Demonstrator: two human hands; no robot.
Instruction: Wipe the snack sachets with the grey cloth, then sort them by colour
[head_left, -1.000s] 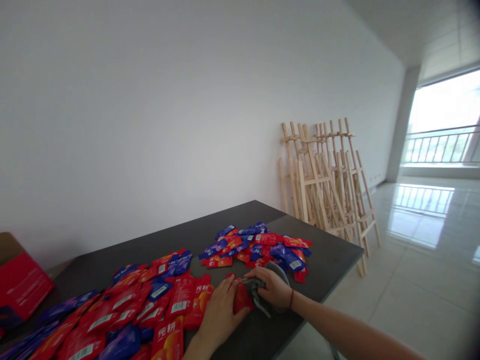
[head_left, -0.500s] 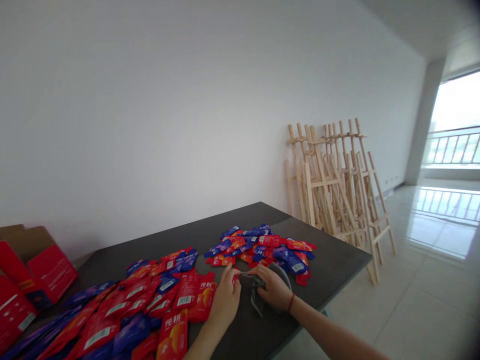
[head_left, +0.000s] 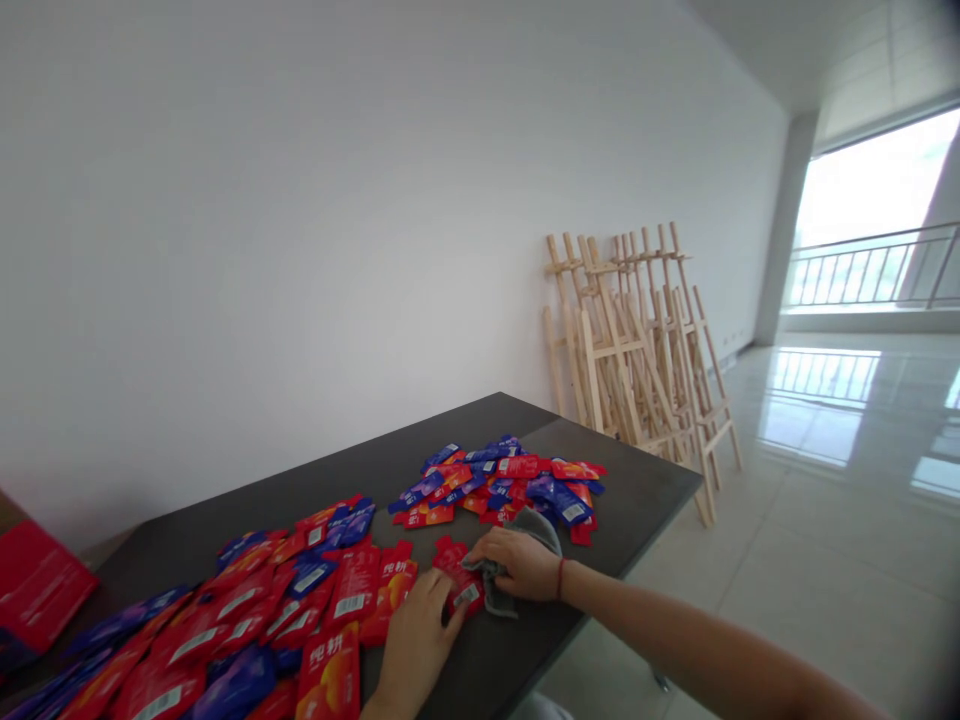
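A red pouch (head_left: 455,565) with a barcode lies flat on the dark table (head_left: 517,655) between my hands. At its lower left edge my left hand (head_left: 421,625) holds it, the thumb and fingertips curved against it. My right hand (head_left: 525,562) is closed over a grey cloth (head_left: 501,598), resting on the pouch's right side. Part of the cloth sticks out above the knuckles, and part hangs below the fingers. The cloth and hand hide some of the pouch.
A large heap of red and blue pouches (head_left: 247,610) covers the table's left side. Behind my right hand is a smaller pile (head_left: 495,480). A red carton (head_left: 41,585) stands far left. Wooden easels (head_left: 622,350) lean against the wall beyond the table's right edge.
My right hand has spread the bunched cloth onto the red pouch, which now shows between my hands. My left hand has moved slightly down and left. The view has turned right.
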